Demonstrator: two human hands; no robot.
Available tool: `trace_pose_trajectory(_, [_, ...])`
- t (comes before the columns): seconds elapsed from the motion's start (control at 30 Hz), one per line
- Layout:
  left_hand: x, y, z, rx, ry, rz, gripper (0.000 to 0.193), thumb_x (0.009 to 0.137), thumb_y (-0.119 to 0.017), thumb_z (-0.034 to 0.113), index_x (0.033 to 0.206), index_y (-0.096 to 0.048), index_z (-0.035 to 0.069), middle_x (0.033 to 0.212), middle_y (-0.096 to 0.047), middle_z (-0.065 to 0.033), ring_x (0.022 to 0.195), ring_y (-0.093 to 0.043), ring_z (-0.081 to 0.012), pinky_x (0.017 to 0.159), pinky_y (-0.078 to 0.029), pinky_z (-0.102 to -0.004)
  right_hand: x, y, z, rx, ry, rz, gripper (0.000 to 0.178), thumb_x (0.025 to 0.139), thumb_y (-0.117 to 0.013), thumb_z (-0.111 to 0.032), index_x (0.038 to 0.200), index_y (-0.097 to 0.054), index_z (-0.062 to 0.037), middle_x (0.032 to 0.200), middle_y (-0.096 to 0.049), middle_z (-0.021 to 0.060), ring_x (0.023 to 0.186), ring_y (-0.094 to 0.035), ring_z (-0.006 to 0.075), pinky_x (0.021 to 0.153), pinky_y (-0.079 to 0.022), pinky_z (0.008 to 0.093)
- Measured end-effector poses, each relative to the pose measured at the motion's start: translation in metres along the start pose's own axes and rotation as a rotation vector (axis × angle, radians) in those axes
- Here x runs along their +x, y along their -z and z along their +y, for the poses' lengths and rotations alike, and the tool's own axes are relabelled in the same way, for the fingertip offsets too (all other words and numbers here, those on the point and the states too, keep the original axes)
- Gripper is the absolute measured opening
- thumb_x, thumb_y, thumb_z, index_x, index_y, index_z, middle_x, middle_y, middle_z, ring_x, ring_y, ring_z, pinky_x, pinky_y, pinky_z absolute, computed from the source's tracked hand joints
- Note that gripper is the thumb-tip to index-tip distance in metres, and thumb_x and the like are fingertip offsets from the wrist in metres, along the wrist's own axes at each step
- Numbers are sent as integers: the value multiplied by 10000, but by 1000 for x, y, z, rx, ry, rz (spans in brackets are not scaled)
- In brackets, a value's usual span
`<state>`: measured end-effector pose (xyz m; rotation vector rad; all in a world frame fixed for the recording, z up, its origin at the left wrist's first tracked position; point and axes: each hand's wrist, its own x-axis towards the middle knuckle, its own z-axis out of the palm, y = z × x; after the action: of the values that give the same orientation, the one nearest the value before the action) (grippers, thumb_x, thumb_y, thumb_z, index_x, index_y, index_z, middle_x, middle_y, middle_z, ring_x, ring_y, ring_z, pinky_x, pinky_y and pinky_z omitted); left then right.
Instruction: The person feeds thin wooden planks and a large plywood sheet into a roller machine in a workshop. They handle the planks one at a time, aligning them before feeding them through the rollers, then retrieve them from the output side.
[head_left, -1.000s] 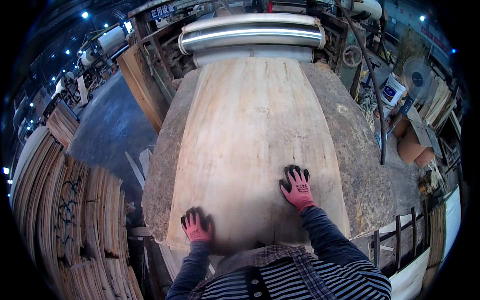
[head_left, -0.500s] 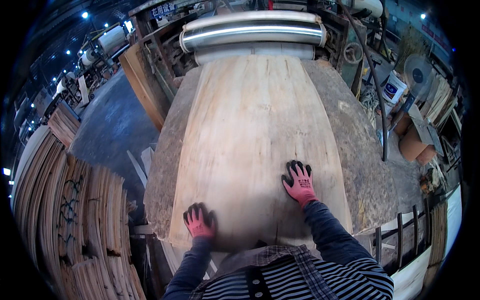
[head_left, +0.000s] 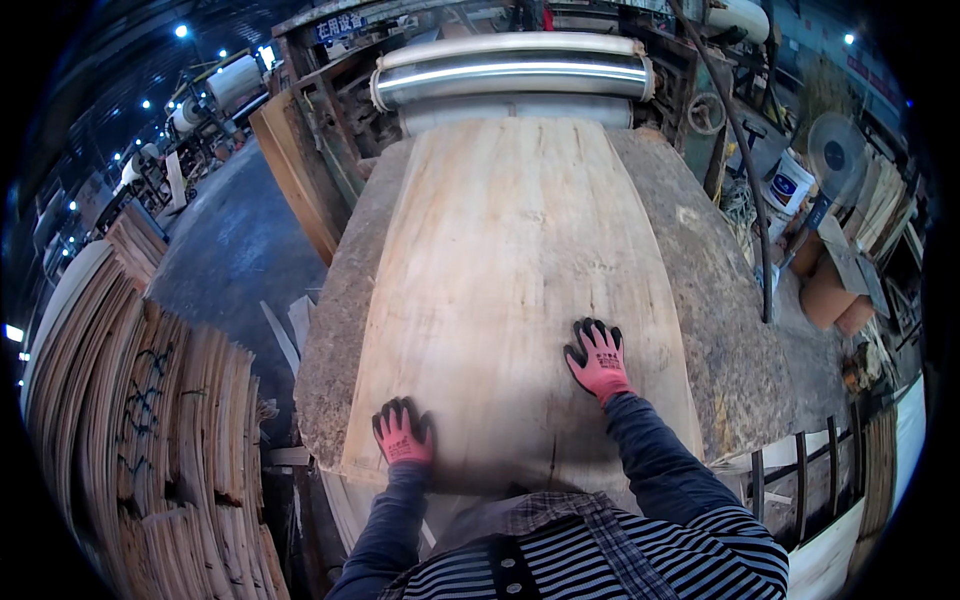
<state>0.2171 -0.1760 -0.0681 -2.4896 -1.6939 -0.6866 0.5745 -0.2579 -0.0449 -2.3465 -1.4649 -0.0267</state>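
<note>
A broad sheet of pale wood veneer point(head_left: 510, 270) lies flat over a rough, brownish worktable point(head_left: 720, 300). Its far end reaches up to a machine with a shiny metal roller point(head_left: 515, 77). Both of my hands wear pink gloves with black fingertips. Near the sheet's front left corner, my left hand point(head_left: 403, 432) rests palm down with its fingers stretched out. My right hand point(head_left: 598, 358) lies flat on the sheet farther forward, right of the middle, fingers spread. Neither hand grips anything.
Tall stacks of veneer sheets point(head_left: 150, 420) stand at the left. A wooden board point(head_left: 295, 175) leans beside the machine's left side. To the right are a dark upright pole point(head_left: 752, 190), a white bucket point(head_left: 788, 184), a fan point(head_left: 837, 150) and a dark metal rack point(head_left: 800, 475).
Both hands stay flat on the veneer sheet in nearly the same places. The whole view has shifted slightly, with the machine a little lower in it.
</note>
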Motion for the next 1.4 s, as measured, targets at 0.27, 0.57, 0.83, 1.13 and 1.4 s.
trace_pose_trajectory(0.27, [0,2,3,-15,-5,22,517,720,-576,342,1112,-513,12,1192,-438,-200,1172,-358,-332,1015,-183,-493,-2,1,0,0,-25,-20,600,787,-473,-461,1271,-402,-113,1324,-353,136,1251,-261,295,1054,-89,469])
trace_pose_trajectory(0.57, [-4,-3,-4,-47,41,-49,593,676,-613,332,1167,-474,29,1237,-397,-193,1190,-314,-369,1008,-176,-508,-4,2,-1,23,6,14,581,782,-498,-428,1253,-419,-97,1305,-368,152,1241,-271,304,1054,-99,464])
trace_pose_trajectory(0.83, [-3,-1,-4,-52,19,-41,601,670,-621,316,1176,-469,29,1241,-394,-190,1193,-311,-362,1009,-174,-507,-3,6,-3,24,-18,-19,582,781,-497,-429,1250,-421,-93,1307,-361,155,1236,-277,299,1054,-105,461])
trace_pose_trajectory(1.13, [-2,1,-2,-42,27,-26,583,676,-617,312,1169,-477,32,1230,-406,-190,1187,-325,-353,1009,-181,-500,-3,6,-3,34,-29,-26,586,783,-496,-431,1255,-417,-95,1313,-355,154,1240,-271,301,1055,-104,459])
trace_pose_trajectory(1.4, [-3,-3,-5,-35,33,-45,619,651,-647,299,1191,-459,64,1264,-390,-171,1184,-320,-351,1017,-174,-488,-3,1,1,45,-12,-15,589,782,-497,-431,1257,-414,-92,1315,-352,156,1245,-265,301,1054,-105,460])
